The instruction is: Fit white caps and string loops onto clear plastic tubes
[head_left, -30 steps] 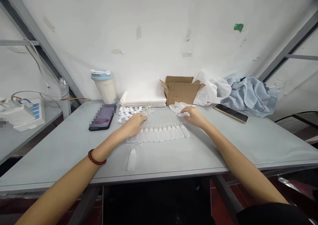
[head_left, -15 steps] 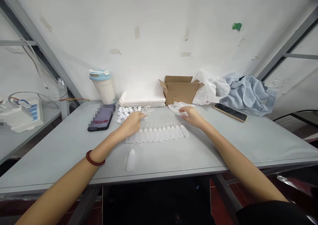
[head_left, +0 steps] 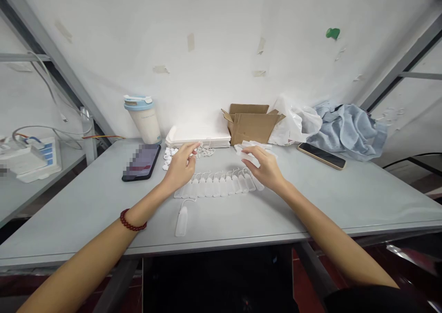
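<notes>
Left fingers point(head_left: 187, 150) and right fingers point(head_left: 256, 152) hover, loosely curved.

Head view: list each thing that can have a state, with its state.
Left hand, fingers partly curled, grip unclear
Right hand, open
Row of white bottle-shaped pieces, side by side
Lone white piece, lying apart
Cardboard box, flaps open
Cup, lid on
Black phone, face up
Tan-edged phone, face up, screen dark
Plastic bag, crumpled
Blue cloth, crumpled
</notes>
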Motion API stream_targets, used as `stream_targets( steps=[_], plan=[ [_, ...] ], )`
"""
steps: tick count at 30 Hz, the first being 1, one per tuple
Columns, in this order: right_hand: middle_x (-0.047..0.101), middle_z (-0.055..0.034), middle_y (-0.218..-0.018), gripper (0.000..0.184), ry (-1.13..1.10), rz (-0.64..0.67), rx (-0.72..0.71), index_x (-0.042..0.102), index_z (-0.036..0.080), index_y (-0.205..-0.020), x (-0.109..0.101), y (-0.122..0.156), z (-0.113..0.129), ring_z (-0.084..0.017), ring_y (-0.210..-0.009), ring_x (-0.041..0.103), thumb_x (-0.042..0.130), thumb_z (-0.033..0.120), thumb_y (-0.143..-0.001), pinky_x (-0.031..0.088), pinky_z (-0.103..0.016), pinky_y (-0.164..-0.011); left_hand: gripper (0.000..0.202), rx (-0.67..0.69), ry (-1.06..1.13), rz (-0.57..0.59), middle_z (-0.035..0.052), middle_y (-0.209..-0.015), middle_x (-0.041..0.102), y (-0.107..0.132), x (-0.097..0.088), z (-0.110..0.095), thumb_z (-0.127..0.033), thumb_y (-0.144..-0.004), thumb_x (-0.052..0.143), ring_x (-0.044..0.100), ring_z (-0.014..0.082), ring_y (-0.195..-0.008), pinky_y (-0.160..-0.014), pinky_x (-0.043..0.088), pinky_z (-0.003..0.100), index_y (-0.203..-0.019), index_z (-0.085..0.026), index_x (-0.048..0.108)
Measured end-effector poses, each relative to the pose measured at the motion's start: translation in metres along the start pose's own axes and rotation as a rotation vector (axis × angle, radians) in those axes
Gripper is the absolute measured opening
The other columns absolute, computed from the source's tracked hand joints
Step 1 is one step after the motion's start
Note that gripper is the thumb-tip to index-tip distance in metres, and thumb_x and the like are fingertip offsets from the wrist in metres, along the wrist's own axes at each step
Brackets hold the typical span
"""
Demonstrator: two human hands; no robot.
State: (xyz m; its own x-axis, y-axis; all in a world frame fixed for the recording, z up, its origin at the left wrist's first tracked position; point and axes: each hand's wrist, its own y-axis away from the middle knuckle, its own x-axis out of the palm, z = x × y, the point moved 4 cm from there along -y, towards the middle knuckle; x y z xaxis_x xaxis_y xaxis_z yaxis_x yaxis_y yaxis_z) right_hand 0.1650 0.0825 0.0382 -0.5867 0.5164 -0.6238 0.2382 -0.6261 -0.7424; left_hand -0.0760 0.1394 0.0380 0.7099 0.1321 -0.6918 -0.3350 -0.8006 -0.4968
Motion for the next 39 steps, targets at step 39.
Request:
stream_targets(
  steps=[39],
  plan=[
    [0.067, -0.0074, -0.101, 0.028, -0.35, 0.089, -0.037, 0.053, 0.024, -0.118, 0.017, 0.014, 0.051, -0.018, -0.091, 0.066, 0.056, 0.025, -0.09, 0.061, -0.027, -0.062, 0.013, -0.216, 0.739, 0.183, 0.0034, -0.089, 0.075, 0.022, 0.01, -0.039, -0.03, -0.07, 0.076, 0.068, 0.0201, -0.086, -0.08, 0.056, 0.032, -0.079, -0.02, 0.075]
  ],
)
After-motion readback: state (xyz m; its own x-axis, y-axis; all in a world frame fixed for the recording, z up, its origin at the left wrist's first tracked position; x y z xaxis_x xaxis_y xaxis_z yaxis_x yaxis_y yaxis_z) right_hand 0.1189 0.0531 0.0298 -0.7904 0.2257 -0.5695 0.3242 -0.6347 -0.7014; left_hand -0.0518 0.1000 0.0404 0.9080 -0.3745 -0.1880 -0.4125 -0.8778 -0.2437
